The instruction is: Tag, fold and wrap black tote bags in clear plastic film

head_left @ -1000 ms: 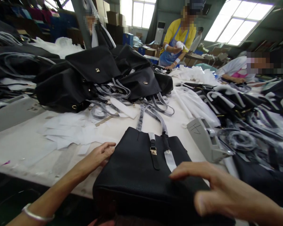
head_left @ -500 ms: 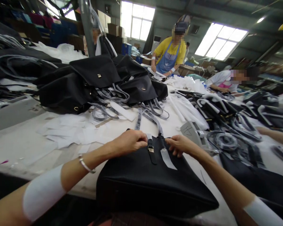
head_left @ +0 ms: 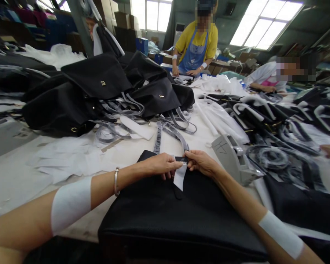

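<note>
A black bag lies in front of me at the table's near edge, its wrapped strap stretching away across the table. My left hand is at the bag's top, its fingers at a white strip that hangs over the bag. Beside it, my right hand pinches the wrapped strap base where it meets the bag. The two hands nearly touch. My left hand hides the buckle.
Black bags are piled at the back left, near loose white sheets. A grey tape dispenser stands right of my hands. More bags and coiled straps lie at the right. A person in a yellow shirt works across the table.
My left hand has moved right, from beside the buckle to the white strip. My right hand has shifted left to the strap base. The white strip now hangs further left, and the view has shifted.
</note>
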Demonstrator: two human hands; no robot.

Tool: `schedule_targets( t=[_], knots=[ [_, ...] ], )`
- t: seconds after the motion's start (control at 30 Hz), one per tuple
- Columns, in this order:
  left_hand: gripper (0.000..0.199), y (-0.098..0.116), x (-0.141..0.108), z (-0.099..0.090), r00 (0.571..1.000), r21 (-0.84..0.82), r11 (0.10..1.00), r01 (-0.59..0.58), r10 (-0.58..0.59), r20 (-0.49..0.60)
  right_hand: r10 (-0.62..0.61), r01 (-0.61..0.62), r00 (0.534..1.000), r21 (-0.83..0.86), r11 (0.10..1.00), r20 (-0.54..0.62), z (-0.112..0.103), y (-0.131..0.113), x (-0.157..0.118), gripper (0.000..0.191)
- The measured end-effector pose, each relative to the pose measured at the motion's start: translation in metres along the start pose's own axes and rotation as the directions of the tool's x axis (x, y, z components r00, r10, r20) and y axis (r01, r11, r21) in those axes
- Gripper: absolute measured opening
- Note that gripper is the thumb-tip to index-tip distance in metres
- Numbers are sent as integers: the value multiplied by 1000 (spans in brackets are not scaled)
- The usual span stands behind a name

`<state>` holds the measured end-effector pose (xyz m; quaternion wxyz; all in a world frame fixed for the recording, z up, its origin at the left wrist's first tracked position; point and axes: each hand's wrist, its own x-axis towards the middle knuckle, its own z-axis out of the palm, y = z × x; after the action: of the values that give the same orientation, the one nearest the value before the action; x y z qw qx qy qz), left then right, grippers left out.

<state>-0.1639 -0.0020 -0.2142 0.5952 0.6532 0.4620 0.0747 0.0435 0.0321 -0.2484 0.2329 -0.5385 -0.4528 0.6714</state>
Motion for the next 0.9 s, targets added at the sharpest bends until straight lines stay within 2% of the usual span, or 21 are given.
schedule_targets(
  t=[0.17, 0.27, 0.4, 0.53, 0.63, 0.7, 0.77, 0.9],
  knots=[
    [36, -6, 21, 0, 993, 9, 998, -55, 56, -106, -41, 32, 998, 226, 974, 37, -7, 11, -3, 30],
    [35, -10, 28, 2, 990, -70, 997, -45, 35, -140, -100, 85, 995, 341, 936, 27, -8, 17, -2, 36],
    [42, -11, 32, 3, 995, -249, 968, -7, -19, -99, -173, 163, 985, 363, 917, -6, -6, 21, -2, 39],
    [42, -7, 34, 2, 996, -350, 937, 5, -37, -83, -173, 175, 984, 358, 917, -39, -3, 22, -3, 40],
    [35, -3, 38, 2, 988, -242, 969, -39, 1, -155, -162, 178, 984, 374, 910, -72, -1, 24, -3, 41],
    [30, -1, 41, 3, 968, -135, 986, -100, 65, -241, -172, 203, 979, 404, 892, -112, 0, 25, -3, 41],
    [29, 1, 43, 4, 950, -117, 984, -130, 90, -299, -185, 239, 969, 438, 867, -164, 1, 27, -2, 41],
    [31, 0, 44, 6, 965, -188, 980, -57, 6, -262, -187, 267, 960, 472, 840, -209, 4, 31, -1, 43]
  ],
)
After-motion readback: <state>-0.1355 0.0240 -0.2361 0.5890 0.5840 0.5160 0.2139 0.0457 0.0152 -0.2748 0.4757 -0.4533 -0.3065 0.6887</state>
